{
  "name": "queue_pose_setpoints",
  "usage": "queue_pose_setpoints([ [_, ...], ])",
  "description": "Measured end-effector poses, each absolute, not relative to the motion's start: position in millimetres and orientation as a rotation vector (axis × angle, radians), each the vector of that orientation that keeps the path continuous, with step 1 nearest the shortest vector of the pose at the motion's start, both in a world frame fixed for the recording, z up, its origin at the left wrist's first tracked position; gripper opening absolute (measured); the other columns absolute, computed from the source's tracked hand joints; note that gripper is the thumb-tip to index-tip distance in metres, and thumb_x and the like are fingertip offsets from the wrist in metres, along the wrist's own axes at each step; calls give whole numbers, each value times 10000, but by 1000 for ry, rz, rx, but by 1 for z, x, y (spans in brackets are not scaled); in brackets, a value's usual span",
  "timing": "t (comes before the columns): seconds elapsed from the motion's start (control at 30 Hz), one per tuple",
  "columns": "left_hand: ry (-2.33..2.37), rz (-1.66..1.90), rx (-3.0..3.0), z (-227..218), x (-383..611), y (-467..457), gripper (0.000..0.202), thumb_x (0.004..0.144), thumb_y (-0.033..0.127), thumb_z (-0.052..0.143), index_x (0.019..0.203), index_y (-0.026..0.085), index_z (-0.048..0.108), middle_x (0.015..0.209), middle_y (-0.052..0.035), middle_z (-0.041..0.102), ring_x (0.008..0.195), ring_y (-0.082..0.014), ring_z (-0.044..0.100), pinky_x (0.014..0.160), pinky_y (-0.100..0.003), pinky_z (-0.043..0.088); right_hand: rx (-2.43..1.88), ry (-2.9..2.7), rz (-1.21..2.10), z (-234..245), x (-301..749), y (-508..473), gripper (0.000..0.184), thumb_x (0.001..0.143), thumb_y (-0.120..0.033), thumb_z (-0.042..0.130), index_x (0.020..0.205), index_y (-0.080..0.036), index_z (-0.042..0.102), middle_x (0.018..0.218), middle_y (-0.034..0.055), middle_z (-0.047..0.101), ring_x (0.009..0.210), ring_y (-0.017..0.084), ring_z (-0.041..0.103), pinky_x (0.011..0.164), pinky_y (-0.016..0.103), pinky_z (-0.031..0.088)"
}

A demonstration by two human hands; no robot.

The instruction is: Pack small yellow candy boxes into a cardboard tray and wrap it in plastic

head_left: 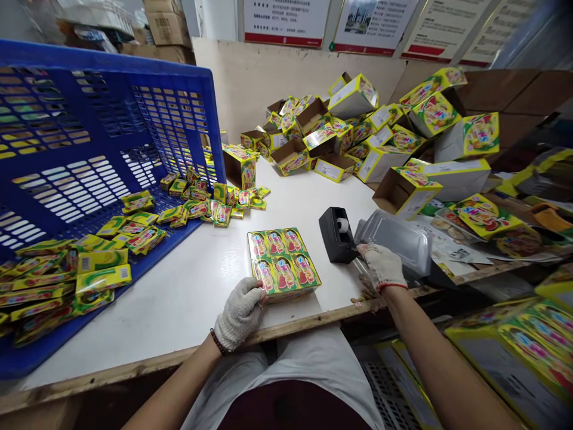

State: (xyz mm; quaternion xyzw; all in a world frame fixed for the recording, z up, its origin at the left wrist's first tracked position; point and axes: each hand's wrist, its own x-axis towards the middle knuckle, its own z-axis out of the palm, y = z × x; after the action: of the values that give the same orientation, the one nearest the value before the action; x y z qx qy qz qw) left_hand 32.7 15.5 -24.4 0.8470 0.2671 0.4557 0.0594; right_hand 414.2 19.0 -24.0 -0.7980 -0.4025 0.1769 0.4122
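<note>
We can't read any: box (286,254) at left fingers (250,285), lettering illegible; posters (284,22) well beyond them, Chinese characters too blurred.

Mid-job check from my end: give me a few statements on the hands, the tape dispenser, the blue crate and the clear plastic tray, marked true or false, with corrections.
1. The left hand is at the near-left corner of the six-picture box. True.
2. Both hands are bare. False: both wear pale gloves.
3. The right hand is at the tape dispenser. True.
4. The blue crate has nothing in it. False: small yellow-green packets lie in it.
5. The clear plastic tray lies left of the tape dispenser. False: it lies to the right.
6. A beaded bracelet circles the left wrist. True.
</note>
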Motion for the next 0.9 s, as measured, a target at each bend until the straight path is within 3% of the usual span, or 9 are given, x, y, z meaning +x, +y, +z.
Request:
queue_pose_setpoints([
  [0.1, 823, 1339, 2546, -26, 33, 16, 147, 857, 61, 543, 878, 193, 603, 933, -65, 633, 823, -153, 621, 700, -252, 542, -1911, -800, 598, -28, 399, -6, 298, 767, -511, 589, 782, -220, 648, 617, 10, 595, 562, 153, 531, 516, 261, 449],
  [0.37, 814, 1299, 2556, -25, 30, 15, 177, 869, 39, 503, 887, 194, 588, 949, -67, 625, 847, -155, 619, 732, -275, 544, -1792, -546, 932, -36, 373, -17, 391, 645, -510, 742, 581, -221, 487, 428, -53, 415, 366, 93, 374, 334, 209, 305],
  [0.57, 842, 1248, 2534, -30, 28, 14, 192, 861, 63, 519, 973, 201, 594, 935, -70, 623, 858, -178, 615, 743, -304, 548, -1466, -761, 1307, -3, 310, -40, 516, 566, -612, 840, 711, -165, 628, 631, -2, 592, 484, 74, 470, 412, 192, 360],
  [0.7, 861, 1274, 2566, -32, 25, 12, 439, 849, 58, 505, 1262, 203, 519, 1027, -87, 625, 927, -193, 618, 801, -326, 552, -1238, -658, 1593, 4, 239, -52, 599, 519, -641, 875, 810, -157, 675, 719, 9, 629, 485, 66, 473, 396, 187, 343],
  [0.8, 895, 1019, 2792, -24, 26, 10, 542, 902, 83, 489, 1418, 237, 429, 1005, -67, 616, 885, -189, 606, 747, -306, 531, -1193, -481, 1645, -3, 208, -54, 563, 501, -562, 913, 816, -163, 669, 724, -2, 622, 486, 55, 466, 397, 170, 333],
  [0.9, 1072, 596, 2969, -9, 30, 7, 434, 947, 166, 526, 1362, 294, 528, 922, -46, 591, 803, -191, 576, 650, -287, 475, -1186, -412, 1655, -12, 200, -53, 503, 518, -498, 919, 779, -160, 653, 701, -10, 608, 490, 53, 470, 401, 164, 341],
])
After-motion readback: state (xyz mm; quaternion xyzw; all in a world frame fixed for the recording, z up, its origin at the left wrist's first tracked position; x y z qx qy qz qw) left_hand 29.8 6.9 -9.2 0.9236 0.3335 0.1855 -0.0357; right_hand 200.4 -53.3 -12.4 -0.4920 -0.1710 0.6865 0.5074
